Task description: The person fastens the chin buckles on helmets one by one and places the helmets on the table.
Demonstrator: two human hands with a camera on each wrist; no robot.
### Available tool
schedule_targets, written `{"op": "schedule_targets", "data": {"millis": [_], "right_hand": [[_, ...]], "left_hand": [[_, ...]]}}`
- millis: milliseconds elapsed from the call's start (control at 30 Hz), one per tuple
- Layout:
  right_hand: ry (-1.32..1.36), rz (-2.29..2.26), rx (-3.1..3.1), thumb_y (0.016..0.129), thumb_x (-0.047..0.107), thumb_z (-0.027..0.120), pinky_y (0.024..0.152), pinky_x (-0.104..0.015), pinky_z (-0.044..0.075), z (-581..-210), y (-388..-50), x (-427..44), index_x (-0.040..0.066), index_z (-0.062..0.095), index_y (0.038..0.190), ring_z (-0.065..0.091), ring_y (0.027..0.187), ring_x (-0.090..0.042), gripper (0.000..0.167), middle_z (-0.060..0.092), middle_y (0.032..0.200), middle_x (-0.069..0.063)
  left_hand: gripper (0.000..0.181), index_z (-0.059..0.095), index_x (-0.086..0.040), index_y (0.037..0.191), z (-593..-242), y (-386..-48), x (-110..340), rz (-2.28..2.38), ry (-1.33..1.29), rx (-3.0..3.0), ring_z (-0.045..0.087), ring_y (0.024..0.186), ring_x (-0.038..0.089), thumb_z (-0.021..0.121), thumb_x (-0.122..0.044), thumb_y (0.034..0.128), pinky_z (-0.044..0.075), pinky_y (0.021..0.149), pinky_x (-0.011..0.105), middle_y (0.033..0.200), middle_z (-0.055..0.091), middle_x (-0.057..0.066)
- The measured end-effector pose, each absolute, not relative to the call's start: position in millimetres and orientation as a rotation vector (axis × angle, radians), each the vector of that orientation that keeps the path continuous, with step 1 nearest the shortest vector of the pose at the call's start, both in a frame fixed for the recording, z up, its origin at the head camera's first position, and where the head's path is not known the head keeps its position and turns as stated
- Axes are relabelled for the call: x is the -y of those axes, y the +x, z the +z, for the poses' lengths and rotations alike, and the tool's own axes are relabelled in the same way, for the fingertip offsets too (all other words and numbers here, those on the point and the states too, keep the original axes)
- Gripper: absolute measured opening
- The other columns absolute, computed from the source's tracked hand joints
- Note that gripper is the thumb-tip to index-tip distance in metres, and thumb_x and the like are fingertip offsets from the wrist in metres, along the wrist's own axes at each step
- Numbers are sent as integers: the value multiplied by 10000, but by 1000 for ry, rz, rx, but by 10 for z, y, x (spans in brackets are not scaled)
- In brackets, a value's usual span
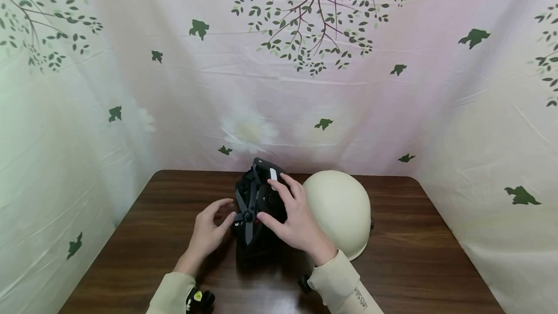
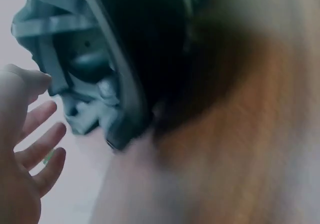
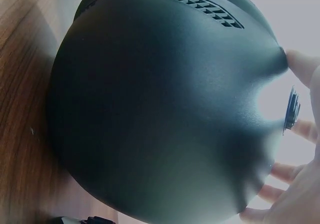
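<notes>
The black helmet (image 3: 165,99) looks stiff, slick, best held by its rim (image 2: 121,59); left grip (image 1: 208,229) spreads beside it, right grip (image 1: 297,214) against it.

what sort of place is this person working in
Probably a curtained-off recording booth: leaf-printed fabric hangs behind and on both sides of a wooden table, and a small black device sits at the person's left wrist.
</notes>
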State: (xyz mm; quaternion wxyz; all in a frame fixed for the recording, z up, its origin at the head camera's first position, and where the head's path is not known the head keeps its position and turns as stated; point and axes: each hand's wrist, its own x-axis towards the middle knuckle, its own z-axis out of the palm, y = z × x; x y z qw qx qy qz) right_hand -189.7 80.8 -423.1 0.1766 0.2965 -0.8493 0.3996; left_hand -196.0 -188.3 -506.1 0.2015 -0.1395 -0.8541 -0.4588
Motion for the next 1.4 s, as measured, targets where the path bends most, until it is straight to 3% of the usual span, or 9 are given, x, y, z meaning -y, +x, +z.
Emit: {"op": "schedule_targets", "data": {"millis": [133, 333, 500, 767, 967, 1233, 1400], "right_hand": [[845, 1124, 2390, 932, 420, 795, 1124, -644, 399, -4230, -1907, -810, 199, 495, 1550, 291, 1518, -361, 722, 330, 1652, -188], [849, 1090, 2405, 940, 431, 782, 1135, -641, 394, -4210, -1924, -826, 218, 479, 1577, 292, 1522, -358, 737, 329, 1658, -186], [861, 1081, 2413, 942, 443, 776, 1137, -643, 392, -4201, -1920, -827, 202, 485, 1572, 307, 1518, -365, 735, 345, 1655, -176], [847, 1121, 2423, 945, 439, 776, 1139, -632, 399, -4233, -1910, -832, 238, 477, 1573, 293, 1536, -347, 724, 330, 1664, -167], [857, 1119, 2426, 947, 425, 777, 1135, -628, 409, -4246, -1907, -845, 251, 474, 1584, 291, 1538, -355, 727, 323, 1666, -183], [889, 1095, 2396, 942, 408, 787, 1137, -631, 408, -4255, -1896, -859, 213, 497, 1572, 317, 1530, -358, 721, 346, 1663, -170], [893, 1115, 2398, 937, 403, 794, 1137, -622, 413, -4256, -1898, -879, 248, 485, 1581, 315, 1539, -340, 731, 343, 1670, -148]], "left_hand": [[331, 646, -149, 1346, -4849, -1961, 1801, -1362, -472, 2338, 718, 998, 165, 709, -143, 1021, 618, 811, 359, 1172, 741, 14], [420, 504, -166, 1491, -4553, -1983, 1629, -1422, -718, 2294, 720, 1073, 264, 582, -100, 1084, 604, 839, 345, 1307, 701, 95], [451, 497, -107, 1501, -4358, -1974, 1507, -1450, -795, 2268, 747, 968, 217, 612, -92, 1065, 606, 765, 322, 1275, 727, 73], [487, 519, -138, 1490, -4188, -1959, 1415, -1494, -886, 2298, 745, 861, 147, 670, -106, 1029, 612, 689, 328, 1219, 747, 99], [460, 584, -215, 1450, -4156, -1962, 1386, -1403, -901, 2344, 690, 776, 106, 712, -161, 1011, 570, 576, 301, 1112, 760, 32], [367, 678, -182, 1375, -4157, -1955, 1371, -1410, -897, 2312, 597, 750, 135, 695, -109, 1016, 546, 671, 287, 959, 665, 36], [355, 671, -189, 1373, -4144, -1938, 1371, -1506, -842, 2357, 642, 830, 165, 688, -123, 1025, 564, 736, 296, 1082, 715, 64]]}}
